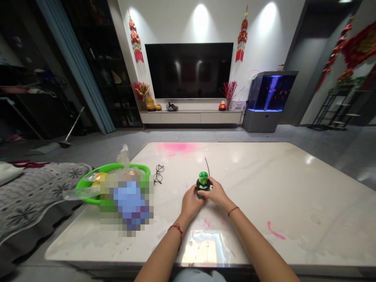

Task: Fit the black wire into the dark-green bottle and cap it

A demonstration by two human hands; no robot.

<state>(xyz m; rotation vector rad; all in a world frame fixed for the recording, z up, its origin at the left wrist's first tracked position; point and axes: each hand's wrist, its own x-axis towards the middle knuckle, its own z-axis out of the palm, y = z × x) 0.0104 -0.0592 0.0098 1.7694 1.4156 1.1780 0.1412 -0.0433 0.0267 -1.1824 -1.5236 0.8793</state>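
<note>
Fingers of the left hand [190, 203] and right hand [219, 194] are gripping a green bottle-like thing [203, 183] from both sides, shiny top [203, 177] poking up between them. Can't tell if it's touching the counter [293, 172] tbh. Glasses [159, 174] sit left of the fingers, green basket [90, 201] farther left.

Shows a white wall [169, 27] at twelve o'clock, washed from above by pools of light [201, 19], with a black TV [189, 70] over a low cabinet [180, 118]. Has red tassels [135, 42] hanging at eleven and one, a blue-lit tank [272, 94] at two, a black rack [325, 106] near three. Includes a blue curtain [73, 62] at ten, beside dark shelves [108, 62]. Dims toward nine. Spreads into grey floor [337, 149] at three, a patterned cover [35, 199] between eight and nine, a glossy marbled table [293, 184] at six.
</note>
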